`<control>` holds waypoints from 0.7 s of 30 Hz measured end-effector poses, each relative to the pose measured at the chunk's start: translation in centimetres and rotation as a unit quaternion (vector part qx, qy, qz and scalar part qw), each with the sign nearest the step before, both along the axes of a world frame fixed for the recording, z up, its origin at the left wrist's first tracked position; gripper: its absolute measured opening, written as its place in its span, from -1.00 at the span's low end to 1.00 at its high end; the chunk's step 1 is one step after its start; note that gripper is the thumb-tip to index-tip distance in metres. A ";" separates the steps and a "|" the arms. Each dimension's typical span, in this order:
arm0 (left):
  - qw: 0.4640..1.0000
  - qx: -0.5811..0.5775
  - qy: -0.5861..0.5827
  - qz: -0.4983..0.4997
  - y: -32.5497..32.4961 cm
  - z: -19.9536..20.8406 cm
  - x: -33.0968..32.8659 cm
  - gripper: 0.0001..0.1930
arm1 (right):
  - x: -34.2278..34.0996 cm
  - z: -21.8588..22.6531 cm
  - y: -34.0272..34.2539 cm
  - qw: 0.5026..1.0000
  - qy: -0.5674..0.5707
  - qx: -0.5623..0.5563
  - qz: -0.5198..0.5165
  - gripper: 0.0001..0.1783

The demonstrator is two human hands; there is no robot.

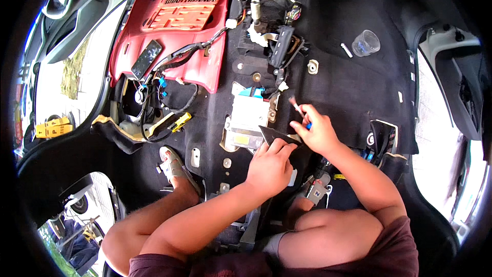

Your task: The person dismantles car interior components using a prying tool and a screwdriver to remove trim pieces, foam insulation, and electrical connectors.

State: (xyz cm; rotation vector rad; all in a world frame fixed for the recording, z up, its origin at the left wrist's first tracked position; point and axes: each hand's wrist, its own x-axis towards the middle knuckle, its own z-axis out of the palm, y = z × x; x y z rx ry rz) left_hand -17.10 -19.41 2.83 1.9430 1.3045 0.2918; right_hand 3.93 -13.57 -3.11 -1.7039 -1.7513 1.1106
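A red panel point(212, 66) lay across the black carpet point(348, 10) of a stripped vehicle interior, with an orange two-part tray point(180, 16) on top.

A dark-screened phone point(147, 60) rested near the panel's left edge, beside a black cable bundle point(179, 55) that crossed the red surface; blue connectors point(163, 82) and a yellow connector point(182, 122) showed among wires nearer the camera. Across the floor to the right, a clear plastic cup point(366, 43) sat near a small white cylinder point(346, 50). Open doorways flanked the cabin, a dark-trimmed door point(458, 79) showing at right and a yellow object point(54, 127) showing in the opening at left.
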 end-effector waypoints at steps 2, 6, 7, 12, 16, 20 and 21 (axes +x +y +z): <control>0.997 0.022 0.061 -0.036 0.7 0.9 -0.2 -0.46 | 1.7 -1.0 1.0 0.997 0.038 0.006 -0.066 -0.60; 0.983 -0.027 0.172 -0.050 3.3 6.4 1.6 -0.44 | 5.1 -2.0 4.5 0.990 -0.002 0.038 -0.132 -0.56; 0.978 -0.045 0.197 -0.041 4.2 7.4 2.4 -0.44 | 5.9 -2.2 5.4 0.991 -0.021 0.043 -0.127 -0.53; 0.995 0.051 0.082 -0.037 8.1 3.2 4.0 -0.47 | 7.3 -2.3 8.4 0.996 -0.014 0.059 -0.059 -0.58; 0.996 -0.009 0.085 -0.011 7.3 0.4 6.0 -0.31 | 7.4 -0.6 8.8 0.999 0.025 -0.023 -0.008 -0.70; 0.992 -0.079 0.081 0.052 5.7 -0.1 7.9 -0.05 | 7.2 -1.3 9.7 0.999 0.034 -0.006 -0.018 -0.87; 0.991 -0.079 0.075 0.077 5.7 -0.3 8.2 -0.05 | 7.5 -1.7 10.3 0.999 0.031 0.024 -0.017 -0.88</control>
